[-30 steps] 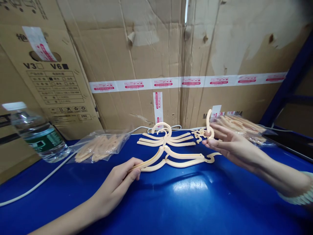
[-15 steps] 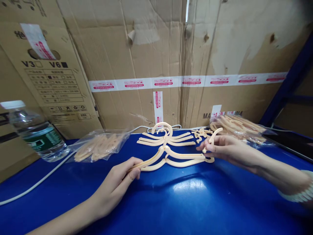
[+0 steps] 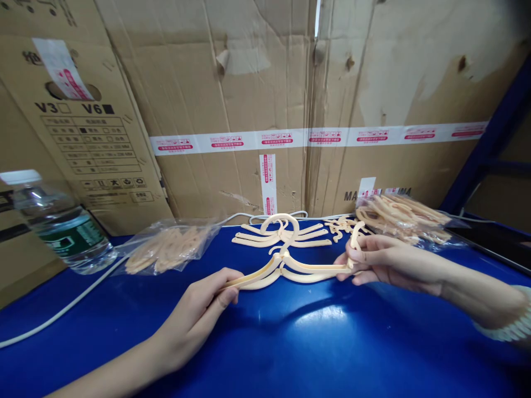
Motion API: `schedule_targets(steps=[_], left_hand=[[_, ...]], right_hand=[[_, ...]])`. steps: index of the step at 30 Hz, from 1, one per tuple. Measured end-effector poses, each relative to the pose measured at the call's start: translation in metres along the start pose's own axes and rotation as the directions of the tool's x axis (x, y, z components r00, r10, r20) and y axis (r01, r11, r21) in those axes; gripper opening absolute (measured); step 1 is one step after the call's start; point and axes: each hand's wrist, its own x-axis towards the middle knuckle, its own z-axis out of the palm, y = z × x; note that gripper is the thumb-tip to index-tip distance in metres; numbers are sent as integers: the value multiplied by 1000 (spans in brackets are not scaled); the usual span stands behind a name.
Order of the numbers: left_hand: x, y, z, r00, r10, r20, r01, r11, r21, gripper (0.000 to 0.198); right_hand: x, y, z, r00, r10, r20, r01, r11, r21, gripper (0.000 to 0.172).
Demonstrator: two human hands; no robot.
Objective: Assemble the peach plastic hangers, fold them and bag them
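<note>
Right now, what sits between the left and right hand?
In the head view, the cream hanger spans the gap: left hand pinches one arm tip, right hand the other. Blue table beneath.

Left hand (image 3: 199, 309) pinches hanger (image 3: 286, 269) left arm; right hand (image 3: 381, 260) holds right end with small hook (image 3: 355, 239).

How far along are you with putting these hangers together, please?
Done, it seems: a few stacked hangers lie behind. In hand: the left hand has a grip on one end of a hanger, and the right hand holds a small piece at its other end. Left, probably: loose pieces beside the stack, plus the left bag and right bag of parts.
</note>
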Motion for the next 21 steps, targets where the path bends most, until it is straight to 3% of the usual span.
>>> schedule_targets(steps=[9,21], left_hand=[[0,6,1,1000,-24,-10,24,1000,-8,20],[-2,4,1,1000,-23,-10,23,1000,-3,20]], right_hand=[[0,2,5,1000,8,-16,-9,1000,-11,33],[3,3,18,989,-112,-93,97,984,-150,42]])
